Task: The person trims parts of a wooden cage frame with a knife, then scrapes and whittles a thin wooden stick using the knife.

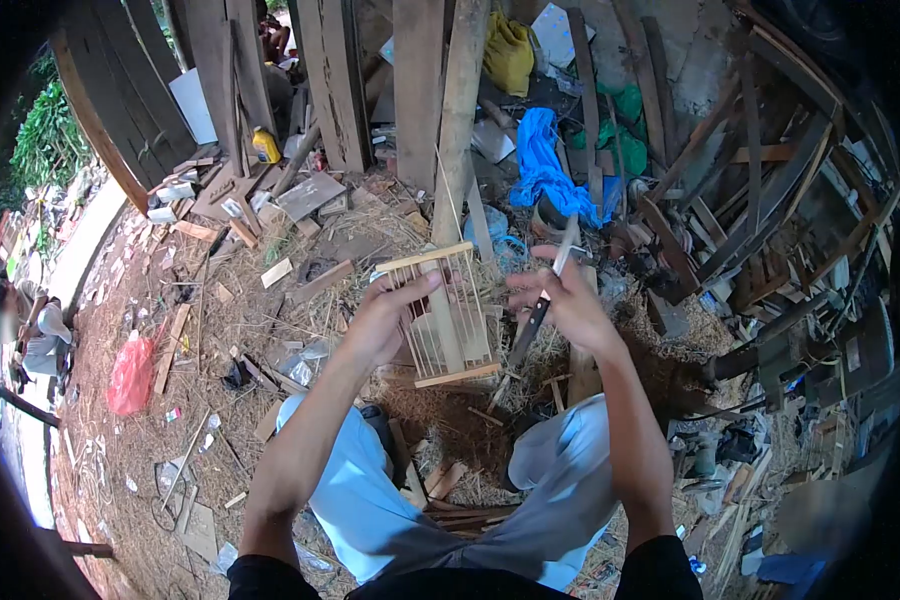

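Note:
My left hand [388, 315] grips a small frame of light wood [458, 376] by its left side, thumb across the front. Thin upright sticks run between the frame's top and bottom bars, with one wider slat [446, 325] near the middle. To the right, my right hand [576, 312] is closed on a knife [538, 314]. Its dark handle points down and its pale blade upward, and some of its fingers are stretched out to the left. A short gap separates the knife from the frame, and both are held up above my knees.
Wood scraps, straw and litter cover the ground. Ahead stand a wooden post [458, 120] and tall planks [420, 90]. A blue plastic sheet [540, 165] lies beyond my right hand, a red plastic bag [131, 372] at left. Stacked timber [770, 200] fills the right. A person [45, 335] is at far left.

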`<state>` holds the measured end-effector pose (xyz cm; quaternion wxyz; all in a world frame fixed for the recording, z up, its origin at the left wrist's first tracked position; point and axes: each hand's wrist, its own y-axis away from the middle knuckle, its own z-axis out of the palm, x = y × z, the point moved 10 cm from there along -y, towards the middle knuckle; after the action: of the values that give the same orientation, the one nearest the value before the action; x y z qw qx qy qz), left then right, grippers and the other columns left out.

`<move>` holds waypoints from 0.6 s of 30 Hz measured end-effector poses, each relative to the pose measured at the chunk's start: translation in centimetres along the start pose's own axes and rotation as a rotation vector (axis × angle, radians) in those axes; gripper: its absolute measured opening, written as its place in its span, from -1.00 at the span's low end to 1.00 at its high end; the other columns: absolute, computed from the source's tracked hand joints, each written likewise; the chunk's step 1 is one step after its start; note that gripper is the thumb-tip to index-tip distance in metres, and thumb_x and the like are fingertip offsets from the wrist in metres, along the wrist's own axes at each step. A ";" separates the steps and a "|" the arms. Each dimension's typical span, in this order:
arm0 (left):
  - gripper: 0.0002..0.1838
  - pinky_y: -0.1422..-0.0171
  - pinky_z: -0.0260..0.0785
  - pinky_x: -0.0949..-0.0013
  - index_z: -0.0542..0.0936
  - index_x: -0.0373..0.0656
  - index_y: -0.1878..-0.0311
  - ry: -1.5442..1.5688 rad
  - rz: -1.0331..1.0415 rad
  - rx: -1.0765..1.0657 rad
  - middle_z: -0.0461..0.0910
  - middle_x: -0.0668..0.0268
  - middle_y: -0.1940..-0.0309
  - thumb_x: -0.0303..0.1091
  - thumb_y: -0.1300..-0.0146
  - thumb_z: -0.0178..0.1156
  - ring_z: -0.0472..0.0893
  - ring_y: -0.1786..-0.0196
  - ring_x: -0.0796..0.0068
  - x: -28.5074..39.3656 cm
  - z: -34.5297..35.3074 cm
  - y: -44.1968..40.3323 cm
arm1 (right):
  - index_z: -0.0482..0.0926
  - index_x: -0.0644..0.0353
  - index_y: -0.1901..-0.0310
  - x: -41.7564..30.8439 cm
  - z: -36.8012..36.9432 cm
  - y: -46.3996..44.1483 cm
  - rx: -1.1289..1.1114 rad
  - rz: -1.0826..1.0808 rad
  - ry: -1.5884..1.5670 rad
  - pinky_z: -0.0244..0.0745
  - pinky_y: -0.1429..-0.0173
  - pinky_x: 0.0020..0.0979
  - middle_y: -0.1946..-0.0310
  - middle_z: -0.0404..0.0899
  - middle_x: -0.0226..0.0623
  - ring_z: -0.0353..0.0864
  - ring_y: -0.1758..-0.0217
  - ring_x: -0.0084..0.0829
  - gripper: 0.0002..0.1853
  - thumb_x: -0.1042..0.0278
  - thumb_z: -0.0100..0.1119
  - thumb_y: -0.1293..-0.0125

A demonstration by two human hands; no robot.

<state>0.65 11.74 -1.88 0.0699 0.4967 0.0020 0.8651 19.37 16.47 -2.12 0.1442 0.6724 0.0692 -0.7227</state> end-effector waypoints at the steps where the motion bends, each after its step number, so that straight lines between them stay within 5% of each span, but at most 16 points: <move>1: -0.64 -0.14 0.39 0.21 0.42 -0.26 -0.09 0.017 -0.024 -0.004 0.56 0.20 0.07 -0.34 -0.26 0.13 0.56 0.05 0.36 -0.2 -0.1 0.0 | 0.38 0.29 0.05 0.8 0.0 0.2 0.010 0.084 0.128 0.47 0.28 -0.33 0.34 0.57 -0.14 0.65 0.40 -0.33 -0.71 0.30 -0.33 -0.47; 2: -0.64 -0.17 0.37 0.20 0.41 -0.25 -0.10 0.032 -0.049 -0.008 0.55 0.19 0.05 -0.32 -0.28 0.10 0.55 0.04 0.35 -0.4 -0.2 0.0 | 0.38 0.29 0.05 0.8 0.0 0.3 0.011 0.084 0.127 0.47 0.28 -0.33 0.34 0.57 -0.14 0.65 0.40 -0.33 -0.71 0.30 -0.33 -0.47; 4: -0.64 -0.17 0.36 0.19 0.40 -0.23 -0.10 0.058 -0.066 -0.017 0.54 0.19 0.03 -0.30 -0.28 0.09 0.54 0.03 0.35 -0.3 -0.1 0.1 | 0.33 0.25 -0.09 0.4 0.4 0.3 -0.030 0.022 0.692 0.39 0.37 -0.50 0.44 0.56 -0.18 0.49 0.57 -0.52 -0.66 0.20 -0.31 -0.48; 8: -0.63 -0.16 0.38 0.19 0.39 -0.20 -0.12 0.248 -0.074 -0.070 0.52 0.17 0.02 -0.29 -0.28 0.09 0.54 0.04 0.34 -0.5 -0.5 0.0 | 0.37 0.30 -0.07 0.0 0.4 0.2 -0.004 0.006 0.794 0.37 0.31 -0.45 0.46 0.53 -0.27 0.45 0.50 -0.55 -0.67 0.23 -0.19 -0.45; 11: -0.63 -0.15 0.39 0.21 0.39 -0.19 -0.12 0.320 -0.067 -0.129 0.53 0.17 0.03 -0.30 -0.28 0.08 0.54 0.05 0.34 -0.3 -0.5 0.1 | 0.28 0.29 -0.17 -0.9 0.6 -0.1 -0.039 -0.290 0.571 0.40 0.27 -0.48 0.36 0.53 -0.29 0.45 0.45 -0.52 -0.65 0.35 -0.10 -0.41; 14: -0.64 -0.13 0.40 0.22 0.38 -0.21 -0.11 0.259 -0.033 -0.134 0.53 0.17 0.05 -0.31 -0.28 0.07 0.54 0.04 0.33 -0.2 -0.5 -0.1 | 0.15 0.27 -0.26 -1.5 1.8 0.2 -0.184 -0.337 0.290 0.43 0.24 -0.50 0.28 0.52 -0.30 0.48 0.41 -0.50 -0.54 0.45 -0.04 -0.36; 18: -0.62 -0.12 0.44 0.31 0.36 -0.25 -0.16 0.174 -0.055 -0.061 0.54 0.15 0.03 -0.38 -0.30 0.06 0.56 0.04 0.33 0.1 -0.1 0.0 | 0.05 0.21 -0.31 -2.2 2.8 1.4 -0.186 -0.108 0.135 0.46 0.26 -0.49 0.31 0.52 -0.29 0.51 0.42 -0.49 -0.47 0.47 -0.04 -0.36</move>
<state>0.55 11.76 -1.88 0.1084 0.4169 -0.0047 0.9025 17.26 14.55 0.42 0.1617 0.6984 0.1815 -0.6732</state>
